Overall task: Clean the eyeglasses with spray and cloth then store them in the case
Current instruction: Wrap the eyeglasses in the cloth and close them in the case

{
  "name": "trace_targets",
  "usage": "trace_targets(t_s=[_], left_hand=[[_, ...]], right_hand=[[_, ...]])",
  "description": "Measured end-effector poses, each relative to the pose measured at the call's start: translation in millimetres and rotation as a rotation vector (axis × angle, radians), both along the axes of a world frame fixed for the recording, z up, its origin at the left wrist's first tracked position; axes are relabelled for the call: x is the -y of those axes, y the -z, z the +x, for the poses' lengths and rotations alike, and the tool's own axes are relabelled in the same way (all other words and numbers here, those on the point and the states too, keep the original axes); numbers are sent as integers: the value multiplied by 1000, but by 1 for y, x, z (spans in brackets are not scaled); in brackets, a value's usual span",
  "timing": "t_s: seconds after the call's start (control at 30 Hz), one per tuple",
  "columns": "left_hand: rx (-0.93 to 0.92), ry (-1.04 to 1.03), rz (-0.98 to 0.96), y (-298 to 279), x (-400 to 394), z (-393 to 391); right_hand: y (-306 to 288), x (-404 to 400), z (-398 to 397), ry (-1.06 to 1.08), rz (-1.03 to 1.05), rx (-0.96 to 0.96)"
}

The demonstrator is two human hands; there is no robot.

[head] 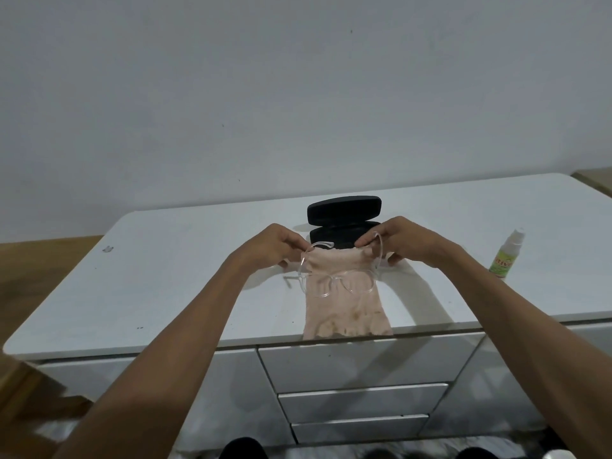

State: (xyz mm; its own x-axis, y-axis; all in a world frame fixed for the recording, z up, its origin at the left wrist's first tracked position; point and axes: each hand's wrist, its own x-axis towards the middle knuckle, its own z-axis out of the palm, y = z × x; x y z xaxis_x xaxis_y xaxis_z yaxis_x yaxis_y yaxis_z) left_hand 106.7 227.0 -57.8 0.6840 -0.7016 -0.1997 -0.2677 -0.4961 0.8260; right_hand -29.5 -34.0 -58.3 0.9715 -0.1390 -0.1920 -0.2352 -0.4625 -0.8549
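A black eyeglass case [344, 215] is seen standing open near the back middle of a white cabinet top [185, 283], its lid raised toward the wall. What lies inside the lower half cannot be made out, since the interior is dark and partly hidden behind the hands.

Just in front of the case, a pair of clear-framed eyeglasses [337, 279] is held up by both hands. The left hand [281, 243] is closed with curled fingers on the frame's left end, and the top left corner of a pale pink cloth [344, 303] appears to be pinched with it. The right hand [402, 241] is closed in the same way on the frame's right end, where a transparent temple arm curves up over the fingers, and the cloth's top right corner is gathered there. The two hands are kept apart, roughly a frame's width from each other.

The cloth is draped behind the lenses and is laid down over the cabinet top, with its lower edge reaching the front lip. Brownish stains are visible near that lower edge.

A small spray bottle [506, 255] with a white nozzle and a green and yellow label is placed upright on the right of the cabinet top, well apart from the hands. Its contents cannot be judged.

Below the top, white drawers [361, 362] are shown closed.
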Motion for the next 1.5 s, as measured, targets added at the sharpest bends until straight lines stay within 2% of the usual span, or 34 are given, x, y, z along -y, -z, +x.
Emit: trace_targets(t_s=[0.2,0.4,0.57,0.73,0.83,0.93,1.03,1.5], left_hand=[[-28,52,48,-7,-6,-5],[23,154,165,-12,-3,-15],[26,142,139,-9,-4,-14],[12,-55,-62,-1,-11,-17],[158,-148,-81,5,-21,-21],[292,-154,-48,11,-34,-32],[343,-176,-43,16,-45,-46],[430,-19,39,17,-42,-128]], right_hand=[[-4,1,-6,-78,34,-73],[-5,-3,-7,-147,-11,-124],[-4,-2,-6,-100,-3,-109],[1,0,-12,61,43,-21],[5,0,-22,152,58,69],[10,3,-35,232,-25,119],[13,-1,-52,264,-128,167],[11,-69,-96,-1,-517,192]])
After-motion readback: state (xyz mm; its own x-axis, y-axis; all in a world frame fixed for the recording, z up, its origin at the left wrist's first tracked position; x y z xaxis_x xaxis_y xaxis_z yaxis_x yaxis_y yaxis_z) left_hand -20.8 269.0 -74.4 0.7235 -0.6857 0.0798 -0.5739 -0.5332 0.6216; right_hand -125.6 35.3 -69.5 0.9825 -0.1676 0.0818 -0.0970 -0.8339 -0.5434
